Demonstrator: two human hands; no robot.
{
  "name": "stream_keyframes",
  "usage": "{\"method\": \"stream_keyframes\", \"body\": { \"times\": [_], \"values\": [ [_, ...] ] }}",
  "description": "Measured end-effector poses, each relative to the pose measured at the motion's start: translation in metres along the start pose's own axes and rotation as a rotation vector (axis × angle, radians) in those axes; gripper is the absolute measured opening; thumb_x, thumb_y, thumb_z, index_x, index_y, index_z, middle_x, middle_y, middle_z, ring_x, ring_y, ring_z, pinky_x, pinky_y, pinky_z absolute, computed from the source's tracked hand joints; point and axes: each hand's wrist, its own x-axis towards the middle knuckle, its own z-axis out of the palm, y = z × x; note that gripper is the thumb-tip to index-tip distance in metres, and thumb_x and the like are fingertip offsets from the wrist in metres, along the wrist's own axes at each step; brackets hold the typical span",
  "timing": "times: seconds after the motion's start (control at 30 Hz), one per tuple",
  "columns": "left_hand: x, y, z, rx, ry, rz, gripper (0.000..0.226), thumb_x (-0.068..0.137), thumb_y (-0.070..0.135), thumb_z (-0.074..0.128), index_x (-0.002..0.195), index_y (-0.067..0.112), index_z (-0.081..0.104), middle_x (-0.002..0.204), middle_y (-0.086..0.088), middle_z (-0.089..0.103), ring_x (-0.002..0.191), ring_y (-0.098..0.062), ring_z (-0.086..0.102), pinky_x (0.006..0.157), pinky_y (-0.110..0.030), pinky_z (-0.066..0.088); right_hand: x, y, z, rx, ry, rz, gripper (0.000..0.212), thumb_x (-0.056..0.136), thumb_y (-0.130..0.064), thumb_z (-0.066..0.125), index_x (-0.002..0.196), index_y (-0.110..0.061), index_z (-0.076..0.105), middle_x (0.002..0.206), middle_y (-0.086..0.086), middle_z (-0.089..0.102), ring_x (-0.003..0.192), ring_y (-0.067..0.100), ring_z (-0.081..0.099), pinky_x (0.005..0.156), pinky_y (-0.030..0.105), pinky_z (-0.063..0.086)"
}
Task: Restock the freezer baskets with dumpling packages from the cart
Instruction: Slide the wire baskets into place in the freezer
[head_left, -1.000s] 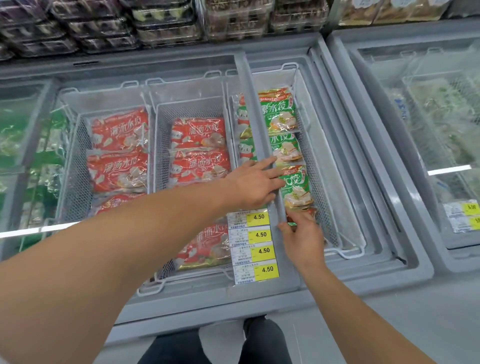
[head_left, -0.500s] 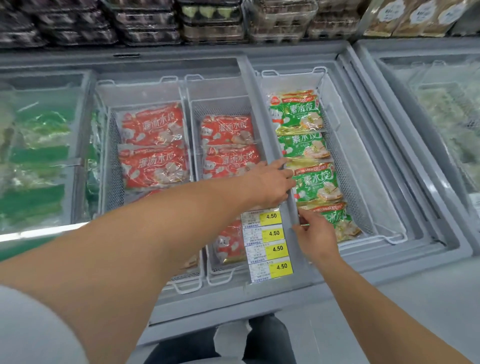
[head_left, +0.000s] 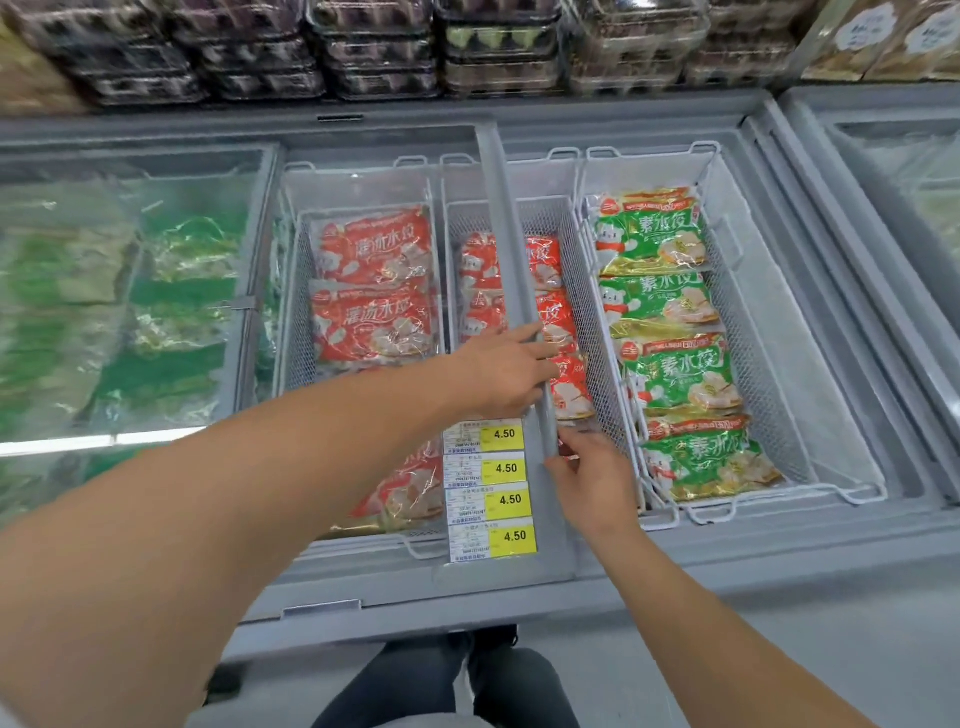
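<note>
chest freezer w/ three wire baskets side by side. left basket holds red dumpling packs, middle basket more red packs, right basket a row of four green dumpling packs, overlapping front to back. sliding glass lid covers the left and part of the middle basket — its grey frame edge cuts straight across the middle one. left hand lies flat on the lid, fingers straight, touching that edge, gripping nothing. right hand sits at the edge lower down, fingers curled on it; how tight, can't tell. four yellow 4.50 price tags stuck on the glass just left of the right hand. right basket fully uncovered, open room along its right wall. tray stacks on the shelf behind. cart not in view.
</note>
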Motion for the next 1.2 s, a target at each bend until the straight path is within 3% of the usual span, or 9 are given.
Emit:
{"method": "stream_keyframes", "body": {
  "times": [0.1,0.2,0.47,0.7,0.97,1.2],
  "values": [
    [-0.007,-0.002,0.002,-0.014,-0.003,-0.024,0.044,0.103,0.036,0.037,0.145,0.024,0.043,0.157,0.005,0.033,0.152,-0.027,0.01,0.117,-0.057,0.024,-0.003,-0.004,0.005,0.005,0.019,-0.019,0.029,0.088,-0.012,0.065,0.116,-0.013,0.071,0.098,0.011,0.065,0.088,0.028,0.062,0.073,0.033,0.046],
    [-0.012,-0.007,0.005,-0.008,0.015,-0.034,0.044,0.102,0.037,0.038,0.145,0.028,0.043,0.156,0.009,0.036,0.152,-0.024,0.011,0.117,-0.058,0.021,-0.004,-0.007,0.009,0.005,0.015,-0.036,0.023,0.087,-0.01,0.064,0.108,-0.011,0.072,0.096,0.013,0.065,0.085,0.029,0.06,0.069,0.034,0.044],
    [-0.054,-0.033,0.015,-0.023,-0.002,-0.04,0.046,0.105,0.038,0.034,0.149,0.029,0.038,0.163,0.009,0.022,0.153,-0.022,0.006,0.119,-0.053,0.015,-0.013,-0.037,0.04,0.035,-0.009,-0.038,0.013,0.087,-0.015,0.065,0.098,-0.01,0.071,0.086,0.008,0.064,0.078,0.025,0.058,0.061,0.029,0.031],
    [-0.106,-0.071,0.03,-0.055,-0.012,-0.021,0.05,0.104,0.042,0.031,0.153,0.029,0.033,0.164,0.008,0.019,0.153,-0.022,0.003,0.12,-0.052,0.013,-0.03,-0.086,0.083,0.036,0.013,-0.012,0.024,0.086,-0.016,0.069,0.109,-0.009,0.072,0.096,0.009,0.067,0.082,0.023,0.06,0.072,0.034,0.047],
    [-0.158,-0.107,0.045,-0.067,-0.022,-0.021,0.051,0.104,0.043,0.031,0.154,0.028,0.031,0.164,0.008,0.019,0.153,-0.022,0.002,0.121,-0.053,0.008,-0.05,-0.138,0.124,0.057,0.019,0.042,0.029,0.091,-0.014,0.066,0.12,-0.008,0.069,0.094,0.009,0.061,0.076,0.018,0.054,0.067,0.028,0.041],
    [-0.196,-0.136,0.064,-0.069,0.011,-0.029,0.049,0.103,0.037,0.036,0.151,0.03,0.034,0.164,0.01,0.02,0.153,-0.021,0.004,0.12,-0.056,0.014,-0.06,-0.175,0.158,0.008,0.013,0.032,0.027,0.091,-0.016,0.064,0.116,-0.007,0.07,0.095,0.011,0.062,0.08,0.026,0.06,0.073,0.035,0.049]
  ]
}}
